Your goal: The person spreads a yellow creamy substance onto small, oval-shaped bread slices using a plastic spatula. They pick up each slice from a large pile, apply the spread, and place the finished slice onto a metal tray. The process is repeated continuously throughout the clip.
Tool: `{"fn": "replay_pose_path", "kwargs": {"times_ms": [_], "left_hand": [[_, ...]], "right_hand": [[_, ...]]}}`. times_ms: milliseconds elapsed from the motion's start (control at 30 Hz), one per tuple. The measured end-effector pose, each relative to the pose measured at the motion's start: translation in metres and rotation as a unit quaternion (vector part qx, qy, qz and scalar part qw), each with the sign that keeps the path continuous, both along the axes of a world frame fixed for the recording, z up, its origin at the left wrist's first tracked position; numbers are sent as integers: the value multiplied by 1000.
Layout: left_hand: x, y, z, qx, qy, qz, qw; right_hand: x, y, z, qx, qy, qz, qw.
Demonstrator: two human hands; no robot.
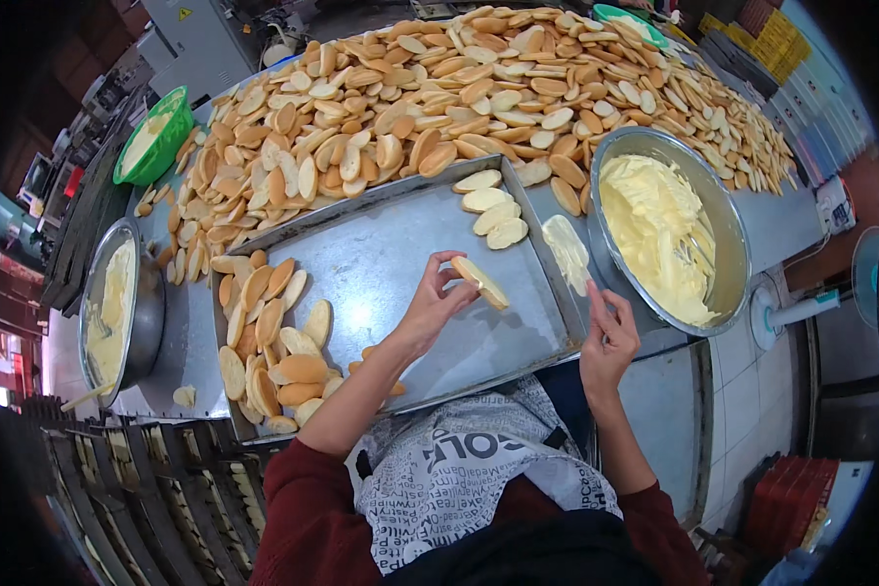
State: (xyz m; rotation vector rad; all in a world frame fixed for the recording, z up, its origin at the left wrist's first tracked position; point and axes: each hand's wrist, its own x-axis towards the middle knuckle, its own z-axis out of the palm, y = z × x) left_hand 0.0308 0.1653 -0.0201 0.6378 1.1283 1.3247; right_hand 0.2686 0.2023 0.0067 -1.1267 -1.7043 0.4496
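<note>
My left hand (434, 306) pinches an oval bread slice (481, 282) above a shallow metal tray (381, 271). Between the fingers of my right hand (608, 344) is a spreading spatula (567, 253), its blade coated with pale yellow cream; it hovers past the tray's right wall. Four or so cream-topped slices (497, 214) lie in a column in the tray's far right corner. Loose, bare-looking slices (300, 368) are heaped along its left side. Just right of the spatula, a steel bowl (732, 293) holds whipped yellow cream (652, 234) with a metal utensil sunk in it.
A large pile of bread slices (410, 95) covers the table beyond the tray. Left stand a second steel bowl (150, 322) of cream and a green basin (168, 146). Racked trays (154, 491) sit low left; a white fan (791, 311) and red crate (791, 498) stand right.
</note>
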Motion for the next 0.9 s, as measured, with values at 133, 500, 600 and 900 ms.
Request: {"fn": "replay_pose_path", "kwargs": {"times_ms": [133, 500, 600, 900], "left_hand": [[4, 17, -23, 7, 176, -42, 983], [28, 61, -65, 98, 548, 74, 827], [34, 64, -63, 89, 561, 92, 818], [-49, 16, -43, 120, 502, 223, 827]], "right_hand": [[16, -8, -6, -19, 23, -30, 999], [25, -12, -9, -22, 39, -67, 997], [22, -12, -9, -38, 41, -52, 997], [14, -13, -4, -74, 65, -16, 995]]}}
